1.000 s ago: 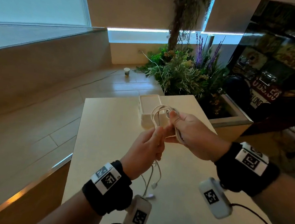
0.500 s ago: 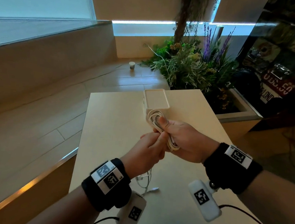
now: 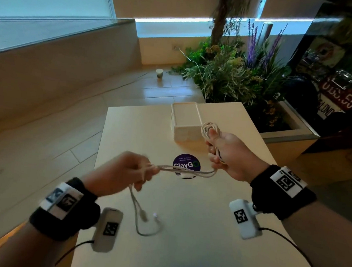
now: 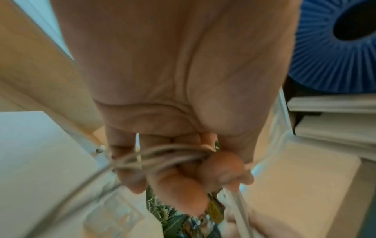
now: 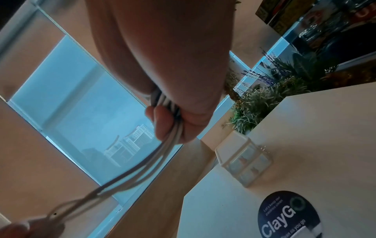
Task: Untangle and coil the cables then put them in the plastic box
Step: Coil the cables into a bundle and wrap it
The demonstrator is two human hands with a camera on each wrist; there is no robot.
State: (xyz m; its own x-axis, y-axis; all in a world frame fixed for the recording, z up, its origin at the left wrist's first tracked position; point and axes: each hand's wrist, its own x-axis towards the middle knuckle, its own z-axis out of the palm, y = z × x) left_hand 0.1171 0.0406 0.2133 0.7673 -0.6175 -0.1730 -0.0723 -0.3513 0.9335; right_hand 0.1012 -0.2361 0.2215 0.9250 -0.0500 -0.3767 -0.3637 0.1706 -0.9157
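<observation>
Right hand raised, fingers clenched round coiled cables; left hand pinches strands stretched between them. Box far; bare surface near.

Taut cables bar the way to the plastic box.

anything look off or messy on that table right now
Mostly tidy. The cables are only half coiled: loops bunched in the right hand, strands stretched to the left hand, loose ends trailing onto the table. The plastic box sits square; nothing spilled or damaged.
</observation>
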